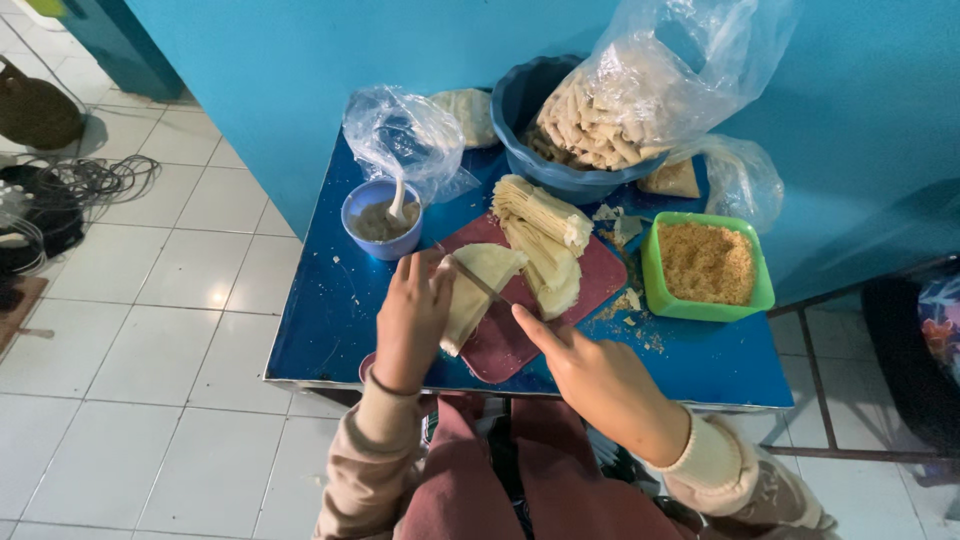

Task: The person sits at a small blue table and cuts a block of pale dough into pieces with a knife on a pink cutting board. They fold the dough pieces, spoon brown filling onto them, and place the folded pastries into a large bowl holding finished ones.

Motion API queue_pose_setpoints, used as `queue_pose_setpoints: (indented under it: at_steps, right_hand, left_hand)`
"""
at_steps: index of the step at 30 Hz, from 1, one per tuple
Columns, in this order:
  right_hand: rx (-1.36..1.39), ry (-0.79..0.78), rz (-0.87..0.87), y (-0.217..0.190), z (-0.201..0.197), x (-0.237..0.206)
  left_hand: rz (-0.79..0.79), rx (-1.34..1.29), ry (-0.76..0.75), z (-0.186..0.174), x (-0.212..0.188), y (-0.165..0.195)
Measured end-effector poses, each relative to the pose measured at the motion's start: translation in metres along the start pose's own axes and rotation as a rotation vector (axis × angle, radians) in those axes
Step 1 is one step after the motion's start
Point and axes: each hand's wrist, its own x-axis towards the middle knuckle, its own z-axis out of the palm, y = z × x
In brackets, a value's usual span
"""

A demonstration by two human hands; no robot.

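Note:
A pale folded wrapper sheet (478, 285) lies on a dark red cutting board (510, 340). My left hand (412, 315) rests on the sheet's left edge and holds it down. My right hand (590, 375) grips a thin knife (478, 282) whose blade lies across the sheet; the index finger runs along it. A fanned stack of pale wrapper sheets (545, 240) lies on the board's far side.
On the small blue table (320, 330): a blue cup of paste with a spoon (382, 218), a blue basin holding a bag of rolled pieces (590, 125), a green tub of breadcrumbs (707, 265), plastic bags. Blue wall behind, white tiled floor and cables to the left.

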Motion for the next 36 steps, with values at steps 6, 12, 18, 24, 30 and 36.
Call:
queue_pose_setpoints:
  at_steps: [6, 12, 18, 24, 30, 36]
  right_hand:
    - [-0.109, -0.087, -0.007, 0.000, -0.008, 0.007]
    - [-0.156, -0.119, 0.020, -0.001, -0.005, 0.003]
    - [-0.096, -0.035, 0.001, 0.001, 0.001, 0.000]
    - [-0.065, -0.106, 0.005, 0.002, -0.011, 0.010]
    - [0.026, -0.304, 0.098, 0.004, -0.029, 0.031]
    - [0.110, -0.152, -0.033, 0.013, -0.027, 0.053]
  left_hand:
    - [0.152, 0.474, 0.216, 0.050, -0.004, 0.006]
    - [0.073, 0.386, 0.211, 0.051, -0.014, 0.011]
    - [0.142, 0.177, 0.236, 0.044, -0.018, 0.015]
    - [0.151, 0.191, 0.241, 0.044, -0.019, 0.014]
    - [0.165, 0.166, 0.238, 0.045, -0.018, 0.011]
    - [0.255, 0.212, 0.221, 0.042, -0.019, 0.008]
